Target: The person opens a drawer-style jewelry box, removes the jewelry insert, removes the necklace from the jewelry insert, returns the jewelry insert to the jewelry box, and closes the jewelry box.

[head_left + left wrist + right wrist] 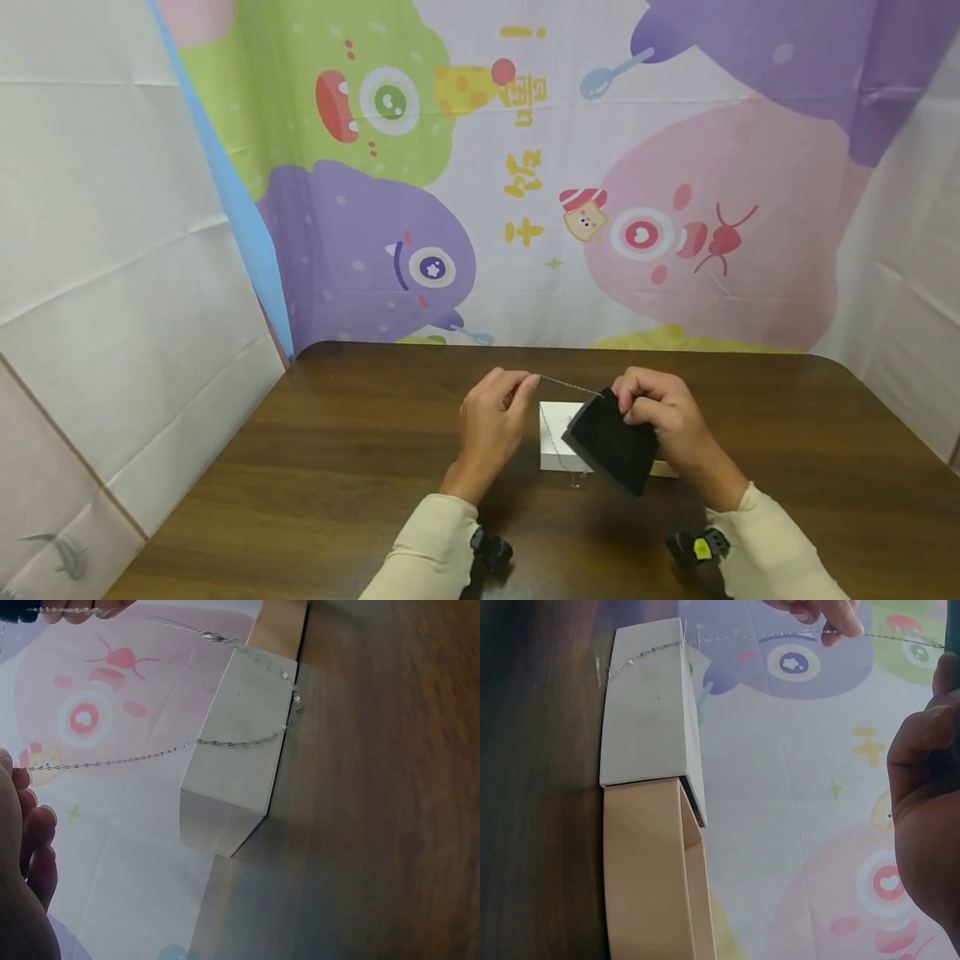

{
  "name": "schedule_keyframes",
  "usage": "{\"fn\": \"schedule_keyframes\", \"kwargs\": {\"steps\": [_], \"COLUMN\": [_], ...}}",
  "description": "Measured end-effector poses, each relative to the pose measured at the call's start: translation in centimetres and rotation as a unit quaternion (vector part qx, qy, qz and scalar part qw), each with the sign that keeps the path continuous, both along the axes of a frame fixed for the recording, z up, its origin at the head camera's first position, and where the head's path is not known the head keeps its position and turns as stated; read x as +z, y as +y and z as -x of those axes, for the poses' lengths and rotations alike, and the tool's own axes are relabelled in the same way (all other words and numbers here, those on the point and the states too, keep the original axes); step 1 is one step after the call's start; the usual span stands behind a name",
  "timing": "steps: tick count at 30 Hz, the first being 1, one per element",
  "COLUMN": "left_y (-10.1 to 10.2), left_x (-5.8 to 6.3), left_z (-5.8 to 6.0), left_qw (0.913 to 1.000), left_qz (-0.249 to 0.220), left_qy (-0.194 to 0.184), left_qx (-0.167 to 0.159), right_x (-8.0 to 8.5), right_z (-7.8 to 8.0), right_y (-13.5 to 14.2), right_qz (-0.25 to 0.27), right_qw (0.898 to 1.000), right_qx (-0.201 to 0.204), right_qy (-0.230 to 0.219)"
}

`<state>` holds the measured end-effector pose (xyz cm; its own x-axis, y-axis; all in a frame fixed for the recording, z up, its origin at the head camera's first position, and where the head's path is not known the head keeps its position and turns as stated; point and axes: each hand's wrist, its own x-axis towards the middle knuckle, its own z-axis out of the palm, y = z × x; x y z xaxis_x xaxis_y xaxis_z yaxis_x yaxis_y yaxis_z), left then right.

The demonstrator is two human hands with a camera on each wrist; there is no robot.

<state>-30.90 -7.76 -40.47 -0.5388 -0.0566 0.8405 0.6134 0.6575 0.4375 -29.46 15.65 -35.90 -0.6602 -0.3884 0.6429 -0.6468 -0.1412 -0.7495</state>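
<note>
A thin silver chain necklace (pixel 570 385) stretches between the two hands. My left hand (pixel 491 417) pinches it between thumb and forefinger, and a loose length dangles below in front of the white box. In my right hand (pixel 667 417) is a flat black square pad (pixel 618 446), held tilted by its upper edge. The chain's other end meets the pad near its top corner. In the left wrist view the chain's loop (pixel 240 742) hangs in a curve across the view of the box.
On the brown wooden table (pixel 322 500) stands a white box sleeve (pixel 555 461), partly behind the pad. From it sticks out a tan drawer (pixel 649 870). A cartoon-print cloth (pixel 495 292) hangs behind the table's far edge.
</note>
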Motion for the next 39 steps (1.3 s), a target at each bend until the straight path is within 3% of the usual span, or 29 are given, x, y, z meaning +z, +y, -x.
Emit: {"fn": "schedule_keyframes", "kwargs": {"steps": [12, 28, 39], "left_y": [0.02, -0.19, -0.26], "left_x": [-0.1, 0.01, 0.12], "left_z": [0.08, 0.26, 0.22], "left_qw": [0.9999, 0.9998, 0.9997], "left_qz": [-0.006, -0.011, -0.022], "left_qy": [0.011, 0.015, 0.012], "left_qx": [0.0, -0.002, -0.006], "right_x": [0.16, 0.19, 0.09], "right_z": [-0.15, 0.08, 0.03], "right_y": [0.11, 0.13, -0.01], "right_qz": [0.024, 0.036, 0.078], "right_qw": [0.999, 0.999, 0.996], "right_qx": [0.011, 0.023, 0.023], "right_qy": [-0.041, -0.031, -0.032]}}
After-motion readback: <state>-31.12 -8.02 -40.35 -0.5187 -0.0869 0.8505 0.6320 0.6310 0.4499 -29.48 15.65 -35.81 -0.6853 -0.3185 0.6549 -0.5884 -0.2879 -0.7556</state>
